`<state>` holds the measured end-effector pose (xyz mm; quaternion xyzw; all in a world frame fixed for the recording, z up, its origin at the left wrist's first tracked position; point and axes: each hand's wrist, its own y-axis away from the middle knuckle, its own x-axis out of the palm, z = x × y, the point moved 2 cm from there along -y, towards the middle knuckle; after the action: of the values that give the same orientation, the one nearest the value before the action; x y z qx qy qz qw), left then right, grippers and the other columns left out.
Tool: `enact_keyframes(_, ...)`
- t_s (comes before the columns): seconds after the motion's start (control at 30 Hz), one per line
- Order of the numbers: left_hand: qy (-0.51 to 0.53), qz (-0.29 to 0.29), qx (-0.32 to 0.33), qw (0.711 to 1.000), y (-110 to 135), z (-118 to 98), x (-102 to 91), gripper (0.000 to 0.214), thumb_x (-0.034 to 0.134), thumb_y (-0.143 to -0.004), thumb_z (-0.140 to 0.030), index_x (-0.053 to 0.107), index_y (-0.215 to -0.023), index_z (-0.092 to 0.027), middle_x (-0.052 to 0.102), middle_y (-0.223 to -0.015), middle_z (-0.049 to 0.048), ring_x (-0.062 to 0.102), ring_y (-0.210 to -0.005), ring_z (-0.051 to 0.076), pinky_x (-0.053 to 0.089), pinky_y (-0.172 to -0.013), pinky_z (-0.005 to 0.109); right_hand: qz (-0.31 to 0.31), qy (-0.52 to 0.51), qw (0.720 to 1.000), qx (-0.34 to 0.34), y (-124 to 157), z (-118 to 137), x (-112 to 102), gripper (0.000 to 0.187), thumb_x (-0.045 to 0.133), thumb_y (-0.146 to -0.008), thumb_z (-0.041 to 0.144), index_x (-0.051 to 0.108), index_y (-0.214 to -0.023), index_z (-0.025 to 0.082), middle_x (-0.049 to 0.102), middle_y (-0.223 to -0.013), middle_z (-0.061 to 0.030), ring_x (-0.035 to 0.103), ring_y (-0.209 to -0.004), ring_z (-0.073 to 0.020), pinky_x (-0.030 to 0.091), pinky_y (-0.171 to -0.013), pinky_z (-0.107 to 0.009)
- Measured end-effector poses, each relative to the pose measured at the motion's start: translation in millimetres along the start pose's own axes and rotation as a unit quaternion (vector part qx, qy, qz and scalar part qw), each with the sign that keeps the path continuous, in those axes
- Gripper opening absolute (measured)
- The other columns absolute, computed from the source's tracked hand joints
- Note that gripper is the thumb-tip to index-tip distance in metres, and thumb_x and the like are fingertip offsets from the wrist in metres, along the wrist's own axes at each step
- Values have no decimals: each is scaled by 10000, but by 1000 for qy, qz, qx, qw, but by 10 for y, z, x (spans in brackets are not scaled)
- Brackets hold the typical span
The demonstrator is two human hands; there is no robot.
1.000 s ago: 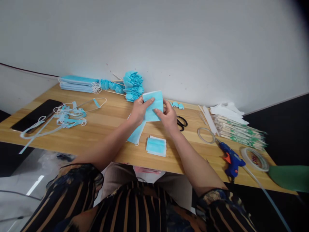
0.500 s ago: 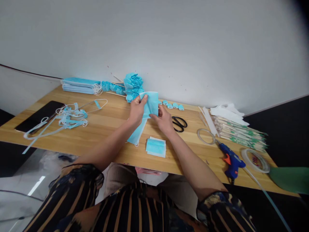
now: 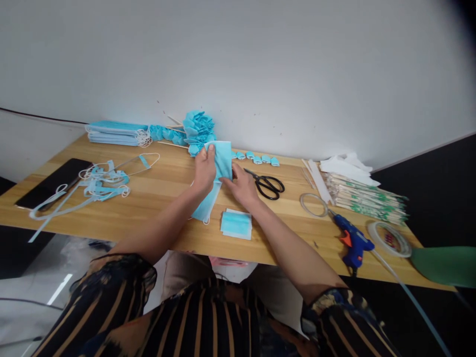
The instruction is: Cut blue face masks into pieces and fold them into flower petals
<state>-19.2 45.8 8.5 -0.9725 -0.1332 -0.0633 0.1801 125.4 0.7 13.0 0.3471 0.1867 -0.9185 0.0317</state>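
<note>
Between my two hands, a piece of light-blue face mask fabric (image 3: 223,159) is held up off the table. My left hand (image 3: 206,168) pinches its left edge, thumb on the front. At the lower right corner, my right hand (image 3: 241,186) grips it between thumb and fingers. Below and behind it lies a blue face mask (image 3: 204,207) with white ear loops, partly covered by the left hand. Nearer to me rests a small stack of cut mask pieces (image 3: 236,224). Black-handled scissors (image 3: 269,187) lie just right of my right hand.
Behind stand a blue mask-fabric flower (image 3: 198,130), small folded blue pieces (image 3: 256,159) and a mask stack (image 3: 115,134). Cut strips (image 3: 104,183) and a phone (image 3: 52,183) are left. A glue gun (image 3: 351,240), tape roll (image 3: 389,239) and wrapped sticks (image 3: 366,196) sit right.
The view has shifted slightly, so the table's things appear a little further left. Both hands keep hold of the mask fabric, and more of the scissors shows beside my right hand.
</note>
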Motion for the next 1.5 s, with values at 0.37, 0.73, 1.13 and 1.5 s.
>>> enact_keyframes(0.37,-30,-39,57,997,14,-104,23,611,561,-885,-808,442,-708,-235,363,-683,-34,404,-658,144,391,-661,300,9,-9,1000,-11,19,42,14,288,670,-908,393,689,-1153,243,738,-907,-39,640,-798,-255,474,-778,-362)
enact_keyframes(0.73,-59,-31,69,995,-26,-74,-15,492,582,-932,-681,498,-739,-236,424,-755,-6,424,-726,169,393,-740,319,28,-84,996,-20,-7,-30,-3,437,699,-904,510,646,-1238,233,691,-795,-1,635,-732,-220,487,-772,-348)
enact_keyframes(1.13,-97,113,81,986,60,-88,79,467,656,-891,-639,634,-741,-197,563,-700,-3,499,-691,152,436,-680,292,-124,-261,956,-45,-56,-159,-169,615,453,-948,787,686,-1053,227,684,-892,-31,630,-826,-183,518,-819,-335)
enact_keyframes(1.5,12,183,-39,982,193,-132,177,501,848,-693,-608,754,-871,-150,750,-858,44,658,-774,170,556,-744,290,-213,-200,956,-38,-51,-127,-253,291,651,-894,487,632,-775,222,509,-637,49,465,-627,-128,405,-654,-294)
